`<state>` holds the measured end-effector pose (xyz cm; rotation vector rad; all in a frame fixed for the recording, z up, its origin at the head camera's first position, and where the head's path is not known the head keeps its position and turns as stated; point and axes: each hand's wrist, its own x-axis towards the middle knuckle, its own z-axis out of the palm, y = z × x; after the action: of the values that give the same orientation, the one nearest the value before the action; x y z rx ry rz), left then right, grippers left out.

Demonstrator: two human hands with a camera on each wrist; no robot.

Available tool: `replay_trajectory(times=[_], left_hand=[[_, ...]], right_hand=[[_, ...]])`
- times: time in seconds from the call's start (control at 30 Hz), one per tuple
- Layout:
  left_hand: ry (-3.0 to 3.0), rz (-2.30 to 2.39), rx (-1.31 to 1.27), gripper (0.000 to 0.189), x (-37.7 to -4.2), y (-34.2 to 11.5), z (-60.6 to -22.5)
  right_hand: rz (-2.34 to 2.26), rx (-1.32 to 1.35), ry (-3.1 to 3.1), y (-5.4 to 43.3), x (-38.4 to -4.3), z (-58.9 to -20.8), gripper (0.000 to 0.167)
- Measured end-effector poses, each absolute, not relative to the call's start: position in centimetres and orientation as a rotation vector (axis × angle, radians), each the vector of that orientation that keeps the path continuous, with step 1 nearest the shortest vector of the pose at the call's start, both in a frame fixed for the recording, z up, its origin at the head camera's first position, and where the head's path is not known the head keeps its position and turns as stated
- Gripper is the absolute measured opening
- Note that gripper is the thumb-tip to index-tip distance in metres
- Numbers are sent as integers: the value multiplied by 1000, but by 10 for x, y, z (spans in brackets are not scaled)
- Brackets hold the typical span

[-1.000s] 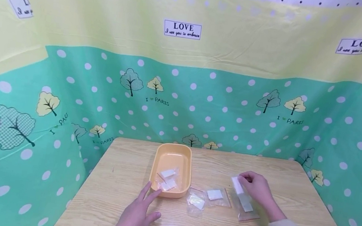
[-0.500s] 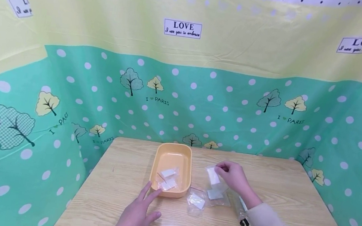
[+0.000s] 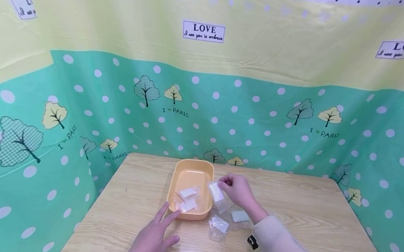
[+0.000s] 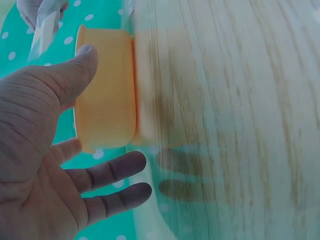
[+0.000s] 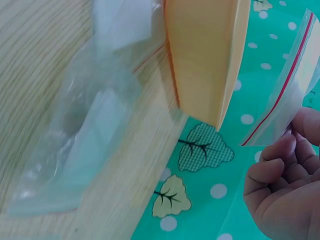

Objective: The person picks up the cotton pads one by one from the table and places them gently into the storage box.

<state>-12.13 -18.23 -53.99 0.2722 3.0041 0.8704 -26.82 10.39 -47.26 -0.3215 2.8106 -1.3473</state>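
Note:
My right hand [image 3: 240, 191] pinches a clear zip bag [image 3: 217, 193] by its top edge, holding it up at the right rim of the orange plastic tray [image 3: 191, 178]. Something flat and white fills part of this bag; its red seal line shows in the right wrist view. Two similar bags [image 3: 187, 204] lie inside the tray. My left hand [image 3: 152, 237] is at the tray's front left corner, fingers spread and holding nothing; whether the fingertips touch the tray I cannot tell. In the left wrist view, the thumb [image 4: 77, 70] passes in front of the tray wall.
Right of the tray, two more zip bags, one near [image 3: 219, 225] and one farther right [image 3: 239, 216], lie on the wooden table [image 3: 133, 189]. The right sleeve [image 3: 285, 245] covers part of the table. A green and yellow printed curtain [image 3: 202, 122] encloses the table's back and sides.
My right hand has lifted a zip bag from the right of the table and carried it leftward to the tray's rim. The left hand has stayed in place.

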Motion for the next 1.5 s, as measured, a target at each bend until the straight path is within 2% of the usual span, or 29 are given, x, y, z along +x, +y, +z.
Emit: replay_trajectory(times=[0.73, 1.5], left_hand=[[3023, 870, 297, 78, -121, -183, -540], [3030, 856, 311, 78, -125, -183, -544]], right_hand=[[-1652, -163, 2543, 62, -279, -480, 18], [-1757, -64, 2376, 37, -280, -498, 18]])
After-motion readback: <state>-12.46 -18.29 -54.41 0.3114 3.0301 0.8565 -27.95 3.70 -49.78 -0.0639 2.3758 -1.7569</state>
